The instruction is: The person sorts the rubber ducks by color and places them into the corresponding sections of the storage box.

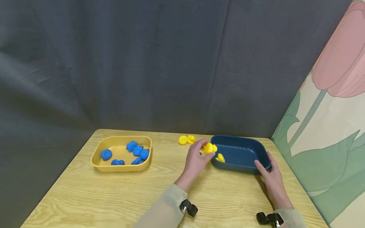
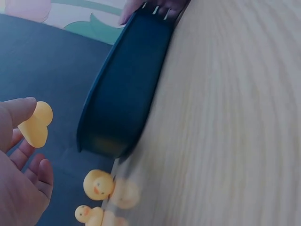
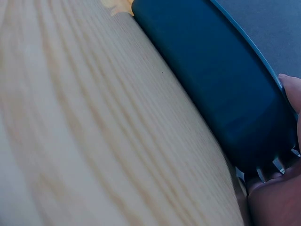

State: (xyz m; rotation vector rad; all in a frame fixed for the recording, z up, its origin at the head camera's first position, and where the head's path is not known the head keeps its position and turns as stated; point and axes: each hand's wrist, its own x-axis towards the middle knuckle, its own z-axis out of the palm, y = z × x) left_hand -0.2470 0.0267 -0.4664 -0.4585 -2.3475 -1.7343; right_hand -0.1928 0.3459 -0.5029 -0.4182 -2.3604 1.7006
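My left hand (image 1: 196, 156) pinches a yellow toy duck (image 1: 210, 148) between thumb and fingers, over the left end of a dark blue basket (image 1: 239, 169). In the left wrist view the same duck (image 2: 38, 125) shows between the thumb and fingertips. Inside the basket, near its left wall, lies another yellow duck (image 1: 220, 158). My right hand (image 1: 272, 180) grips the basket's right end, thumb at the rim. The right wrist view shows those fingers (image 3: 277, 193) against the slotted end wall. Part of a further yellow item is hidden behind the left hand.
Beyond my left hand, yellow ducks (image 1: 191, 139) stand on the wooden table (image 1: 159, 190) near its back edge. At the left is a yellow basket (image 1: 122, 168) with several blue ducks (image 1: 137, 150). A dark curtain (image 1: 159, 69) hangs behind, and a flower-patterned wall (image 1: 328, 142) borders the right.
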